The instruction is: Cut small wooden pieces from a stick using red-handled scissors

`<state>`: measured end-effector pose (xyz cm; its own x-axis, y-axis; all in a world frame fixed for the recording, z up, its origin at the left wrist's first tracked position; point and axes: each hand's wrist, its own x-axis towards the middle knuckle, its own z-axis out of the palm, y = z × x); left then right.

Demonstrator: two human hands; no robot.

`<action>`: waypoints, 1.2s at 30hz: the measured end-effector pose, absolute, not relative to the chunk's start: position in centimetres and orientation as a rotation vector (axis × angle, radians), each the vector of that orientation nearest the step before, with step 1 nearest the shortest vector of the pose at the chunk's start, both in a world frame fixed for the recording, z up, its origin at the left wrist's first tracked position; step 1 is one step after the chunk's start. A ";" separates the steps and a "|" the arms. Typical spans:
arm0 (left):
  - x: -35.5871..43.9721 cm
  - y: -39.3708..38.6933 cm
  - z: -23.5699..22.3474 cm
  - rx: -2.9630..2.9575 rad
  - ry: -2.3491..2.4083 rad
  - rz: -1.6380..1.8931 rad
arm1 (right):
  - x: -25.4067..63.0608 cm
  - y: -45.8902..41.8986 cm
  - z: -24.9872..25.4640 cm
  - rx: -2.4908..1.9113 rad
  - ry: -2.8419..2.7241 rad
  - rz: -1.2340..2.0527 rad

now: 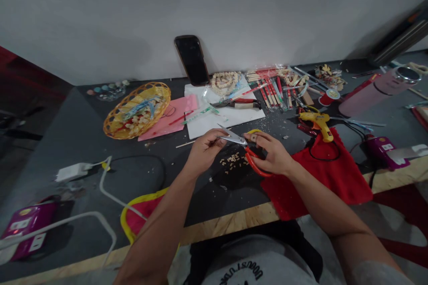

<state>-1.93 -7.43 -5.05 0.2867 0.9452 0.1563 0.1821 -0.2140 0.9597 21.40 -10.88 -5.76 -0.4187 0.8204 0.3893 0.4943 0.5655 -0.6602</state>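
Observation:
A pair of scissors [234,137] is in my right hand [274,155], with red handle [254,164] below the palm and the metal blades pointing left, apart. A small light wooden-looking piece [253,137] shows at the right fingertips. My left hand [206,148] is closed in a pinch at the blades; whether anything is between its fingertips is too small to tell. Below both hands, several small pale pieces [233,159] lie scattered on the dark tabletop [200,205].
Behind the hands lie pliers [245,103] on white paper [197,131], and a phone [191,60] leans on the wall. A yellow basket [112,120] stands left. To the right are a yellow glue gun [317,122], red cloth [351,182] and pink bottle [371,93].

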 end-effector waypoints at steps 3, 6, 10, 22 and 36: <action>-1.9 -7.4 -5.1 1.643 1.045 1.035 | 21.4 -10.9 -5.8 -1.055 -2.092 0.594; -1.9 -7.3 -5.2 1.664 1.038 1.057 | 21.4 -10.8 -5.8 -1.045 -2.099 0.601; -2.0 -7.3 -5.2 1.671 1.023 1.068 | 21.4 -10.8 -5.8 -1.032 -2.104 0.614; -1.7 -7.5 -4.9 1.615 1.156 1.054 | 21.5 -10.8 -6.1 -1.055 -2.140 0.430; -1.3 -7.8 -4.3 1.277 1.164 1.058 | 21.8 -10.4 -6.0 -1.278 -1.979 0.483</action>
